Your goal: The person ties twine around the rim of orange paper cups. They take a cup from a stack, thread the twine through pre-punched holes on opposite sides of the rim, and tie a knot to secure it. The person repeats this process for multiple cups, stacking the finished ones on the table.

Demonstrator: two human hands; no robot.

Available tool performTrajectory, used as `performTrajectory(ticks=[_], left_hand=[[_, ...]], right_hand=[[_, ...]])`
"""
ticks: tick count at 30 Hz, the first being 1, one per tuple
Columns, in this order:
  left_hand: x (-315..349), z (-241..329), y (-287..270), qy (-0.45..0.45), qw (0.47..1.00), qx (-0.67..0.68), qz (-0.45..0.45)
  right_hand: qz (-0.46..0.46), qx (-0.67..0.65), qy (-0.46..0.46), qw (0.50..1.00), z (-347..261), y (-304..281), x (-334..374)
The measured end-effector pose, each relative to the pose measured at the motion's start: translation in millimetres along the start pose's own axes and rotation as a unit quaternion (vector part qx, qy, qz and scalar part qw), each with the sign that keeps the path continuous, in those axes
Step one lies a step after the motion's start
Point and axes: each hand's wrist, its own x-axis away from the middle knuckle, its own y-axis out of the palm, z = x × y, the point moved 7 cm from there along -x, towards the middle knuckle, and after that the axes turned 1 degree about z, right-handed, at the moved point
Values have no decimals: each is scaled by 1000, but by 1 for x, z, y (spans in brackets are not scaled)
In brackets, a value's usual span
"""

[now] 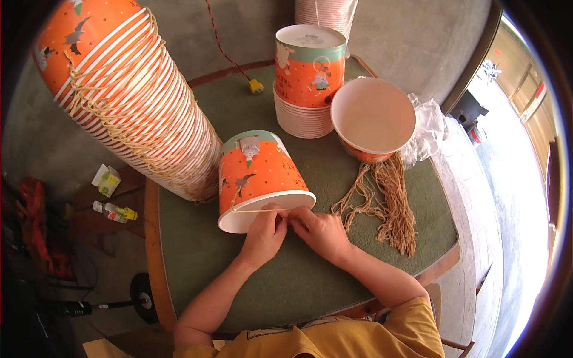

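Note:
An orange paper bucket (262, 173) with a green band and Halloween pictures lies tipped on the table, its white mouth toward me. From the left side of its rim a thin tan string (253, 210) stretches across the opening to my fingers. My left hand (267, 237) is closed at the bucket's lower rim, thumb and fingers pinched on the string. Close beside it, my right hand (324, 234) is also pinched at the string's end, with its fingertips partly hidden. A bundle of cut tan strings (394, 203) hangs over the table to the right.
A tall leaning stack of strung buckets (143, 101) rises at the left. Farther back are an upside-down bucket stack (310, 74), an upright bucket (373, 116), clear plastic wrap (427, 128) and a yellow plug (256, 86). The green tabletop (239, 286) has a wooden edge.

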Motion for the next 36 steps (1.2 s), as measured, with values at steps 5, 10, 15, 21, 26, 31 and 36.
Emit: performTrajectory(ticks=[5,10,15,21,26,31,36], left_hand=[[0,2,0,-9,1000,-4,5],[1,6,1,-6,999,-30,12],[3,19,1,60,989,-133,17],[1,27,1,100,979,-177,35],[2,30,1,103,974,-198,45],[2,28,1,99,973,-203,56],[3,25,1,68,978,-188,56]], right_hand=[[-20,-34,54,998,10,8,0],[-42,-50,107,992,13,12,-2],[-58,-44,132,989,15,14,-4],[-74,-31,149,986,18,17,-5],[-66,-40,147,986,17,15,-5],[-60,-43,144,987,19,17,-5],[-45,-55,130,989,18,15,-4]])
